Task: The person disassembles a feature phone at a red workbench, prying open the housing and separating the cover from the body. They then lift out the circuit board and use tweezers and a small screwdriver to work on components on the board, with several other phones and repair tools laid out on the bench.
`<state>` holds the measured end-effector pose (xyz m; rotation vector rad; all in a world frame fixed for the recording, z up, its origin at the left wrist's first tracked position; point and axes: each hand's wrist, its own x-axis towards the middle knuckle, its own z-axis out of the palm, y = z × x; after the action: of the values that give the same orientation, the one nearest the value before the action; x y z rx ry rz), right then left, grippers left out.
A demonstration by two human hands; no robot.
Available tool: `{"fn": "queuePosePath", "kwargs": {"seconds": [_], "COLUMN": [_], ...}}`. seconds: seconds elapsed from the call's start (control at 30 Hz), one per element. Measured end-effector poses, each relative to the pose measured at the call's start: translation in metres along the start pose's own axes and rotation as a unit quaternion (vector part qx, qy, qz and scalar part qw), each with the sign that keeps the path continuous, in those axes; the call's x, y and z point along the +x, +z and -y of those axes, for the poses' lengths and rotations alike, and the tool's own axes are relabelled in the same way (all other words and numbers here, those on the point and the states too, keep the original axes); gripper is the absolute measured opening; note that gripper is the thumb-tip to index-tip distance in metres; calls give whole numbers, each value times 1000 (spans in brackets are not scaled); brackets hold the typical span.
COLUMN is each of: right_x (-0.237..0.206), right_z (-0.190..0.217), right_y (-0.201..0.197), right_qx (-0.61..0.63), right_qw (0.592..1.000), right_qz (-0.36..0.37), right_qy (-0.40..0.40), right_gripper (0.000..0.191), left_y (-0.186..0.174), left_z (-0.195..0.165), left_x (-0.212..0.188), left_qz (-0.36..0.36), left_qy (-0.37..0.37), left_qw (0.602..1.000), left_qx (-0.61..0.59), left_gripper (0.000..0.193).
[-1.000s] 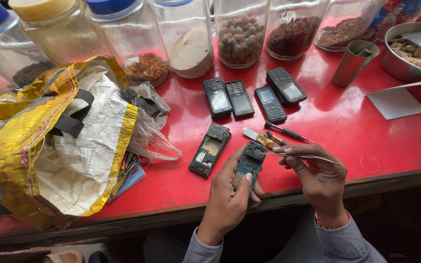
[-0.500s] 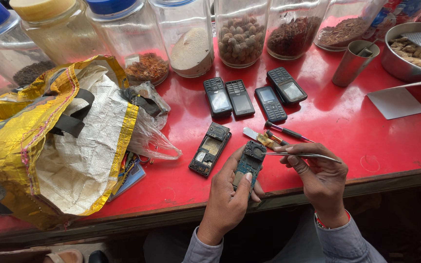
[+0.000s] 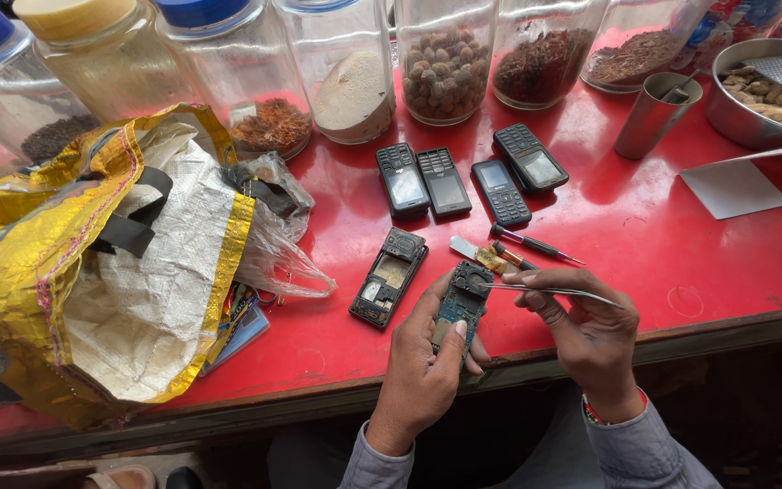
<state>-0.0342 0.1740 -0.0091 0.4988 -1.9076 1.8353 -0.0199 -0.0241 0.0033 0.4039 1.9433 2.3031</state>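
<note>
Left hand (image 3: 418,367) grips a bare phone circuit board (image 3: 461,303) upright over the near edge of the red counter (image 3: 644,226); right hand (image 3: 590,330) pinches metal tweezers (image 3: 545,291) shut, tips at the board's top — picking at a component, judging by the pose. Next move likely needs a steady board and fine tip placement — the opened phone shell (image 3: 388,276) lies just left.

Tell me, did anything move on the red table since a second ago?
Hardly anything. The left hand still holds the circuit board, and the right hand keeps its grip on the tweezers, tips at the board's top end; if they shifted, it is too slight to tell. The opened phone shell, four phones, screwdriver and bag stayed put.
</note>
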Motion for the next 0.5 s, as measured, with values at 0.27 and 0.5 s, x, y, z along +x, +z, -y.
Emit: {"fn": "queuePosePath", "kwargs": {"seconds": [0.27,0.5], "right_x": [1,0], "right_z": [4,0], "right_y": [0,-1], "right_qx": [-30,-2], "right_qw": [999,998], "right_qz": [-21,-66], "right_qy": [-16,-10], "right_gripper": [17,9], "left_y": [3,4], "left_z": [-4,-4], "left_x": [1,-1], "left_qz": [1,-12], "left_qy": [5,-10], "left_qw": [1000,1000], "left_qx": [3,13], "left_gripper": [56,58]}}
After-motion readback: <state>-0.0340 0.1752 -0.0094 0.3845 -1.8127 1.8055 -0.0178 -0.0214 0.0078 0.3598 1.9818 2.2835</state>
